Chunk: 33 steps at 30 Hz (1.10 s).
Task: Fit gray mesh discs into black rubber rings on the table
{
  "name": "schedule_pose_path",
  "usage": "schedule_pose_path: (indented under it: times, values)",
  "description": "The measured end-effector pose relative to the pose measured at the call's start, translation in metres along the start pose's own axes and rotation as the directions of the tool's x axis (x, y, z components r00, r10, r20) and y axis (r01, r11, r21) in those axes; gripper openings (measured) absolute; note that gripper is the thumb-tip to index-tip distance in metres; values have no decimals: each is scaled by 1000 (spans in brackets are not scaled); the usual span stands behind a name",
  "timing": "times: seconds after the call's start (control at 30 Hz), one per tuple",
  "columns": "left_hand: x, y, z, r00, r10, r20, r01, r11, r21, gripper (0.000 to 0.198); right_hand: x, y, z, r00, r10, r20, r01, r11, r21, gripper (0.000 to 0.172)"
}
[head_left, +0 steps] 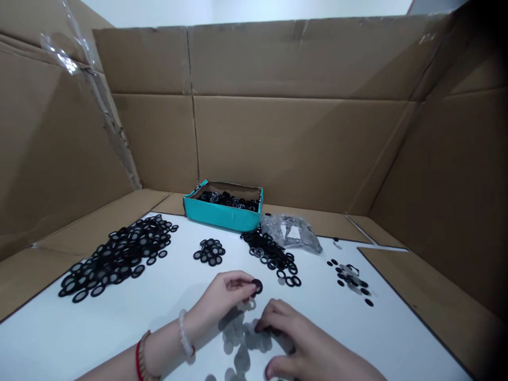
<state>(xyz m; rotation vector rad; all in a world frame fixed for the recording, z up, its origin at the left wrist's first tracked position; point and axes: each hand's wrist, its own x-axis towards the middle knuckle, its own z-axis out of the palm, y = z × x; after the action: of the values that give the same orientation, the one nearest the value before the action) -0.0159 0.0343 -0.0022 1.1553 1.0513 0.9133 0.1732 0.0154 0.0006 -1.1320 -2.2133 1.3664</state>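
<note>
My left hand (223, 297) pinches a small black ring (257, 286) between thumb and fingertips, just above the white table (119, 328). My right hand (296, 338) rests lower, its fingertips curled down onto a loose scatter of thin grey mesh discs (242, 338) lying on the table. A bead bracelet and a red band sit on my left wrist.
A big pile of black rings (119, 255) lies at left, a small pile (209, 251) in the middle, another (273, 256) by a teal box (222, 211) holding more rings. A clear bag (291, 233) and scattered small discs (351, 278) lie at right. Cardboard walls surround the table.
</note>
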Motion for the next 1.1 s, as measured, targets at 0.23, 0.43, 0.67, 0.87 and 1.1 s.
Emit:
schedule_pose_path:
  times: [0.23,0.43,0.67,0.87,1.1]
  values:
    - [-1,1,-1,999,-21,-26,19,997,-72,28,1,0,7,996,-68,-53,61,991,-122,24]
    - [0,-3,-4,999,-45,2,45,998,-50,26,4,10,-2,989,-78,-130,75,997,-22,17]
    - [3,-7,-4,998,-18,59,15,998,56,23,6,15,-8,966,-40,-254,92,976,198,12]
    - [3,-11,-1,995,3,104,-16,992,123,15,13,12,0,946,75,-315,106,847,520,22]
    - [-2,-9,4,994,-7,107,-10,987,161,17,15,12,5,927,131,-352,115,793,599,34]
